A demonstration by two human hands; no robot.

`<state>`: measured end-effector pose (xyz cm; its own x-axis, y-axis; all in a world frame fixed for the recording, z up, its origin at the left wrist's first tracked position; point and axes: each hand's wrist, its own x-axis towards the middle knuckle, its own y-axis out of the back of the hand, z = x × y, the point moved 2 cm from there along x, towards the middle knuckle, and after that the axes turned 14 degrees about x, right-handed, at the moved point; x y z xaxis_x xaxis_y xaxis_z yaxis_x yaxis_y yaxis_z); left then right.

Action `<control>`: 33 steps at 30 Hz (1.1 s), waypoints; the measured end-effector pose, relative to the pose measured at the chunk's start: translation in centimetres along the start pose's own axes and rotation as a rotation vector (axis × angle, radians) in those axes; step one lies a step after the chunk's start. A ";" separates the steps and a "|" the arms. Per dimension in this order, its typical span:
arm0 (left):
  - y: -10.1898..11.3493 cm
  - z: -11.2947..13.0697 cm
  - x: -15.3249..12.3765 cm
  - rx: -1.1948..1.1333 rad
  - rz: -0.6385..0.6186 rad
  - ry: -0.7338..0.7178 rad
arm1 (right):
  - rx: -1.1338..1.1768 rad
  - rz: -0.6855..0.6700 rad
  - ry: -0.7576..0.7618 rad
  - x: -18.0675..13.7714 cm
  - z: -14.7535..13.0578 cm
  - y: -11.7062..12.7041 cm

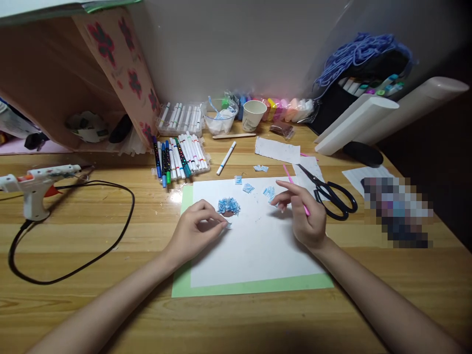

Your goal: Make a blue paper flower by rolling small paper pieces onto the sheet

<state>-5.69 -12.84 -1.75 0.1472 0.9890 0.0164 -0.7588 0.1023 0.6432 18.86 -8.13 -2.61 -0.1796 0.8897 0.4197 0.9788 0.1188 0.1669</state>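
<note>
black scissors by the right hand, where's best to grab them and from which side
Probably the two handle loops of the black metal scissors, reached from the near right: they lie flat, blades pointing away to the far left, loops closest to the right hand.

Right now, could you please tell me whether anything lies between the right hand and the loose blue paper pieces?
Nothing visible does. The right hand, holding a pink stick, is just beside the blue paper pieces; only white sheet shows between them. The scissors lie on its far side.

Matt white paper sheet [254,246] lies on a smooth, lightly glossy wooden table [92,305].
</note>
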 end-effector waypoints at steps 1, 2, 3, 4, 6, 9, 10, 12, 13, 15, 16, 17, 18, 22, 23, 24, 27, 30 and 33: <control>-0.1 0.0 -0.1 0.023 -0.006 -0.018 | 0.035 -0.026 0.004 -0.3 -0.1 -0.3; -0.2 0.0 -0.1 0.050 -0.006 -0.033 | 0.061 -0.048 0.005 -0.5 -0.3 -0.6; -0.2 -0.1 -0.1 0.075 -0.004 -0.040 | 0.085 -0.063 0.006 -0.8 -0.5 -0.9; -0.3 -0.1 -0.1 0.095 0.000 -0.040 | 0.110 -0.071 0.004 -1.1 -0.8 -1.3; -0.3 -0.3 -0.1 0.121 0.013 -0.027 | 0.175 -0.080 -0.007 -1.7 -1.4 -2.0; -0.3 -0.4 0.0 0.145 0.032 -0.006 | 0.232 -0.168 -0.067 -2.4 -1.8 -3.1; -0.3 -0.5 0.1 0.150 0.035 0.000 | 0.229 -0.213 -0.082 -2.5 -1.8 -3.4; -0.3 -0.5 0.2 0.154 0.045 0.013 | 0.209 -0.285 -0.087 -2.5 -1.7 -3.8; -0.3 -0.5 0.2 0.155 0.053 0.022 | 0.202 -0.303 -0.084 -2.4 -1.7 -3.8; -0.2 -0.6 0.4 0.154 0.071 0.037 | 0.207 -0.320 -0.098 -2.2 -1.6 -3.8; -0.2 -0.6 0.5 0.152 0.080 0.042 | 0.221 -0.326 -0.114 -2.0 -1.5 -3.7; -0.1 -0.6 0.6 0.152 0.086 0.046 | 0.237 -0.333 -0.128 -1.9 -1.5 -3.7; -0.1 -0.6 0.6 0.154 0.090 0.049 | 0.249 -0.339 -0.139 -1.9 -1.5 -3.6; -0.1 -0.7 0.8 0.177 0.090 0.055 | 0.239 -0.363 -0.122 -1.9 -1.6 -3.7; -0.1 -0.7 0.8 0.179 0.090 0.056 | 0.228 -0.370 -0.110 -1.9 -1.7 -3.7; -0.1 -0.7 0.8 0.178 0.092 0.056 | 0.217 -0.379 -0.099 -2.0 -1.7 -3.8; 0.0 -0.7 0.7 0.166 0.099 0.047 | 0.182 -0.380 -0.069 -2.1 -1.8 -4.0; -0.1 -0.7 0.8 0.159 0.096 0.015 | 0.164 -0.343 -0.076 -2.3 -1.6 -3.9; -0.4 -0.5 1.1 0.170 0.097 -0.057 | 0.179 -0.300 -0.080 -2.4 -1.4 -3.7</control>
<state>-5.57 -11.71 -2.34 0.1177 0.9851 0.1252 -0.6539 -0.0180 0.7564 15.53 -11.34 -2.99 -0.4605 0.8344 0.3029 0.8866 0.4492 0.1104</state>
